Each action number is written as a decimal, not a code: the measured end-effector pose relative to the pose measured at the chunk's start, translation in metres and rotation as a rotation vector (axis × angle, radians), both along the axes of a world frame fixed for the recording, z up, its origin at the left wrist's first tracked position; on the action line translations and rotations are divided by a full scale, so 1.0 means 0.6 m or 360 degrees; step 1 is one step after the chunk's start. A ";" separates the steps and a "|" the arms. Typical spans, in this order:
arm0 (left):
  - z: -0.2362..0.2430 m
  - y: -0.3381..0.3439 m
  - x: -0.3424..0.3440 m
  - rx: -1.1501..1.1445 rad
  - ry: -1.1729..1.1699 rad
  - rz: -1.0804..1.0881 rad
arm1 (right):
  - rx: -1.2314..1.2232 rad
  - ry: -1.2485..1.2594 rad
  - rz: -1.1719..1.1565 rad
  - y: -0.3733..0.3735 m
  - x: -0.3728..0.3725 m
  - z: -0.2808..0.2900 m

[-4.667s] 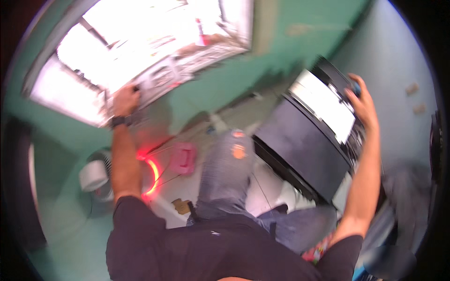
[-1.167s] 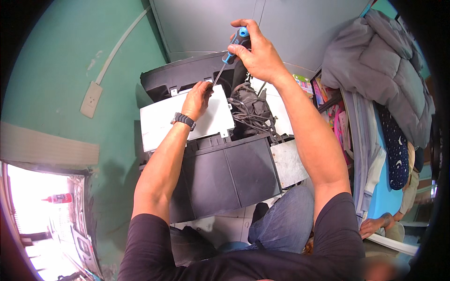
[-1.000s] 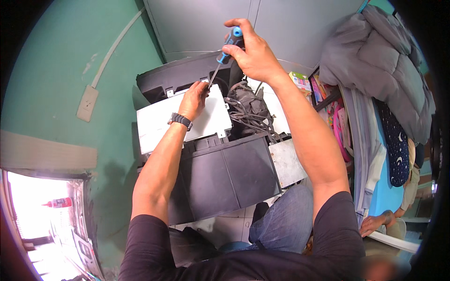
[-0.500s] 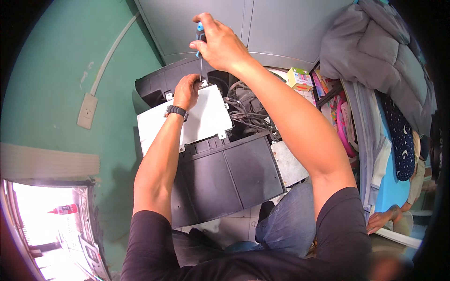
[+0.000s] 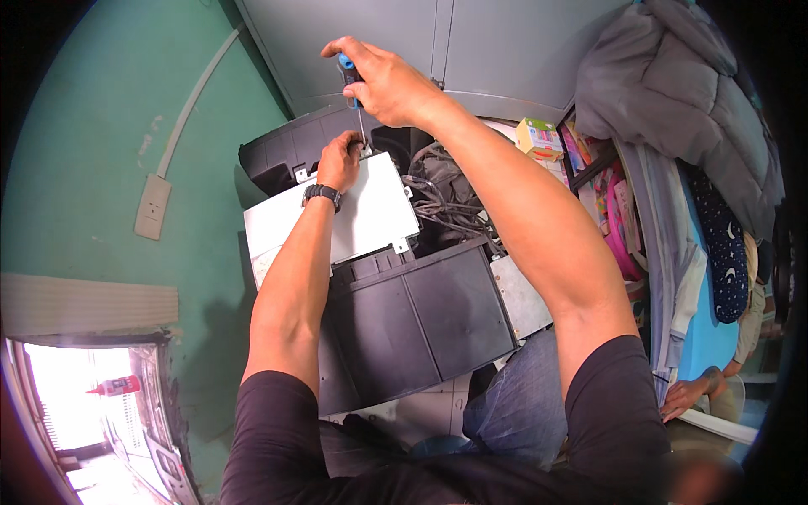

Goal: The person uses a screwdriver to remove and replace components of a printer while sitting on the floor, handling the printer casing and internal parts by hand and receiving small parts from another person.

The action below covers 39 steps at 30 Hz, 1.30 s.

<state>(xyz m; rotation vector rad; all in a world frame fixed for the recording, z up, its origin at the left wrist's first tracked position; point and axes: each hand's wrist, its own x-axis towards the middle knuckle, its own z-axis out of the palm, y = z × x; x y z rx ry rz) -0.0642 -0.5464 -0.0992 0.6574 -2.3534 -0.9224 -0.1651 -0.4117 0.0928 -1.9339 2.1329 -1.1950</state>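
Note:
My right hand [image 5: 389, 86] is closed round the blue-and-black handle of a screwdriver [image 5: 348, 77], its palm side over the grip. The thin shaft runs down to a small tab at the far edge of a flat white metal box [image 5: 376, 206]. Beside that tip is my left hand [image 5: 339, 163], wearing a black watch, with fingers bent together at the tab. Whatever they pinch is hidden by the fingers. The box rests on a large black plastic housing [image 5: 417, 316], with more mounting tabs along its edges.
Dark cables [image 5: 450, 202] lie bundled right of the box. A bare metal plate [image 5: 520, 295] sits beyond the housing's right side. Grey cabinet doors [image 5: 513, 59] stand behind, a green wall [image 5: 76, 168] at left. Another person's hand [image 5: 686, 396] shows at lower right, below a grey quilt [image 5: 665, 101].
My right hand has come a little lower and leftward, and the screwdriver handle now leans more to the left. My left hand stays at the tab. The view has shifted slightly.

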 end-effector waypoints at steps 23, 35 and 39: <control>-0.004 -0.010 0.015 -0.0062 -0.0037 0.0020 | 0.0161 0.0328 -0.0403 -0.034 0.000 0.008; -0.004 0.018 -0.005 -0.0087 -0.0068 0.0148 | 0.0165 0.0506 -0.0575 -0.074 -0.013 0.004; -0.013 0.013 -0.014 -0.0027 -0.0061 0.0181 | 0.0009 0.0338 0.0054 -0.078 -0.045 0.004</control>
